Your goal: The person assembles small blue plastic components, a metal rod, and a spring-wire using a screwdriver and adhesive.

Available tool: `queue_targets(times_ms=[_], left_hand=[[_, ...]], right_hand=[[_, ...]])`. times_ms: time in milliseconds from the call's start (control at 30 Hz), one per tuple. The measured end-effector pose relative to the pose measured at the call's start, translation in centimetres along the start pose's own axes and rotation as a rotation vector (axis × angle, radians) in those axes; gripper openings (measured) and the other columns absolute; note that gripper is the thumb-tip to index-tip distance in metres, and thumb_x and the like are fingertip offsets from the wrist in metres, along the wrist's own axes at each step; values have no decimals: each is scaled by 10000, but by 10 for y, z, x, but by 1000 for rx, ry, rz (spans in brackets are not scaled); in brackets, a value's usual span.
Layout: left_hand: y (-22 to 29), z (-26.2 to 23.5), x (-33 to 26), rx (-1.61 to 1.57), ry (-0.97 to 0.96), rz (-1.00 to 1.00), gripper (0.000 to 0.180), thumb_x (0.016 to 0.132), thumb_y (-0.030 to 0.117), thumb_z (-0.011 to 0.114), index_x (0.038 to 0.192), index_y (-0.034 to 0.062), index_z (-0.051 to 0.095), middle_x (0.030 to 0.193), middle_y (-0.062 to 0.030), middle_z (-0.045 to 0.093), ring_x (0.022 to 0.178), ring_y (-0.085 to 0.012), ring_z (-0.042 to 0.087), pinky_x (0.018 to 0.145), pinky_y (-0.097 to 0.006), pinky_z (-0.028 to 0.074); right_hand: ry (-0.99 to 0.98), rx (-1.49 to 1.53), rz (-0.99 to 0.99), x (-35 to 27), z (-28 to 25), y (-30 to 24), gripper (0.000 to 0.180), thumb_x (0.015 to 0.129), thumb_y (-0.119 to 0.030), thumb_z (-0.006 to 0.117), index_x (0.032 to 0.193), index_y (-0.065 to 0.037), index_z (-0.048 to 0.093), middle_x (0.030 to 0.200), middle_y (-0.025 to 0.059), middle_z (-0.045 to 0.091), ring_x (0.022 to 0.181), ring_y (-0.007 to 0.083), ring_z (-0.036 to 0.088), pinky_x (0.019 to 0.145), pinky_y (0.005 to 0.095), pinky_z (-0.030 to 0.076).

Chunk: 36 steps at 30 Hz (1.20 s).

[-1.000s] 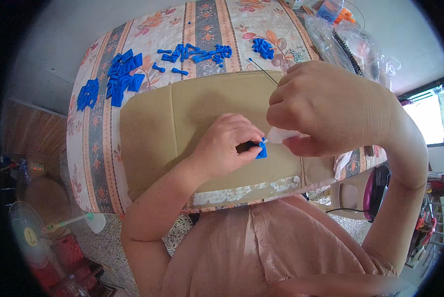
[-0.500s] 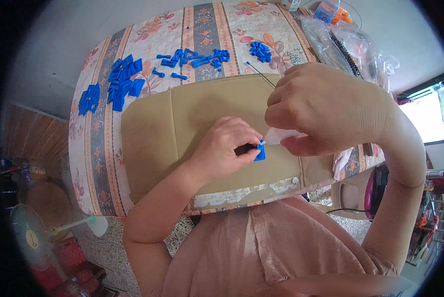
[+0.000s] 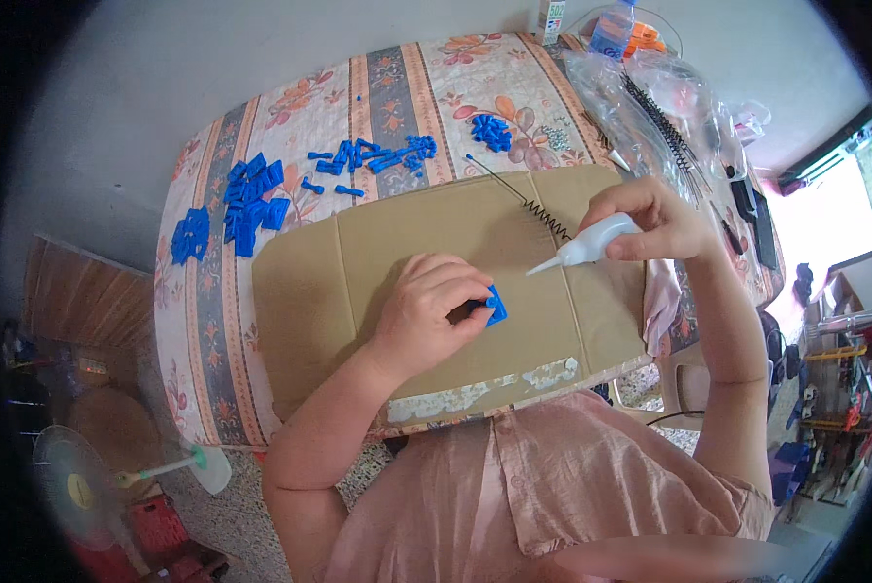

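Note:
On a flat piece of cardboard (image 3: 300,301), my left hand (image 3: 426,309) is closed around a small blue plastic part (image 3: 495,307); its flat corner shows past my fingertips, and a round blue end stands up by my thumb. My right hand (image 3: 664,223) grips a small white squeeze bottle (image 3: 596,241) with a narrow nozzle, tilted down to the left. The nozzle tip is apart from the blue part, up and to its right. A black coil spring (image 3: 545,220) with a long straight end and a blue tip lies behind the bottle, partly hidden.
Blue flat pieces (image 3: 251,199) lie in piles at the far left. Blue pegs (image 3: 363,155) and small blue pieces (image 3: 491,133) lie along the back on the patterned tablecloth (image 3: 295,97). Black springs (image 3: 664,117), plastic bags and a bottle (image 3: 611,31) occupy the far right.
My right hand has drawn back to the right and turned, lifting the nozzle off the blue part and exposing the bottle. My left hand keeps its hold. The view has shifted slightly.

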<state>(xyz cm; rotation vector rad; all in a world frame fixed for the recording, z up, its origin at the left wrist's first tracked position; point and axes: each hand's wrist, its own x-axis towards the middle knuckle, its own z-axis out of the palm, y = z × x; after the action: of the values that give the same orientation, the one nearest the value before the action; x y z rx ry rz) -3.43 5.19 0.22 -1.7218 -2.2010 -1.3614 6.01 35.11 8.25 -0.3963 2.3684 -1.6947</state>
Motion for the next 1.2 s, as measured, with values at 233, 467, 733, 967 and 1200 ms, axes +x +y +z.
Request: queue_targets(times_ms=[233,467,733,967,1200], left_hand=[[6,-4,4,100,38,57,187,670,18,778,813,64,668,942,-63,708,924,-267,650,856,-412,486],[8,-2,4,143,50,92,227,641,4,779,823,72,662,944,-60,702,913,-266,650,864,-417,488],[5,-2,3,177,67,121,232,644,10,780,823,84,653,948,-50,695,910,-262,651,894,-429,488],[7,-3,3,201,86,129,236,646,15,780,829,90,650,953,-44,693,915,-260,649,903,-437,487],[6,1,2,90,79,81,210,681,0,776,841,71,660,952,-59,699,913,-262,651,870,-398,498]], right_hand=[[99,460,34,-31,3,50,329,843,-120,698,1125,22,606,967,121,711,902,183,688,823,319,542],[271,541,-20,-53,2,67,347,859,-134,666,1147,4,530,992,171,698,936,257,701,837,357,546],[430,462,-18,-64,2,74,398,819,-269,760,1069,-29,566,972,163,686,911,245,676,812,363,538],[412,517,-56,-64,2,80,371,825,-173,758,1119,-12,601,1038,91,686,977,182,653,897,317,491],[637,396,8,-67,-9,85,346,809,-119,769,1117,-25,643,1002,32,680,945,123,638,858,289,495]])
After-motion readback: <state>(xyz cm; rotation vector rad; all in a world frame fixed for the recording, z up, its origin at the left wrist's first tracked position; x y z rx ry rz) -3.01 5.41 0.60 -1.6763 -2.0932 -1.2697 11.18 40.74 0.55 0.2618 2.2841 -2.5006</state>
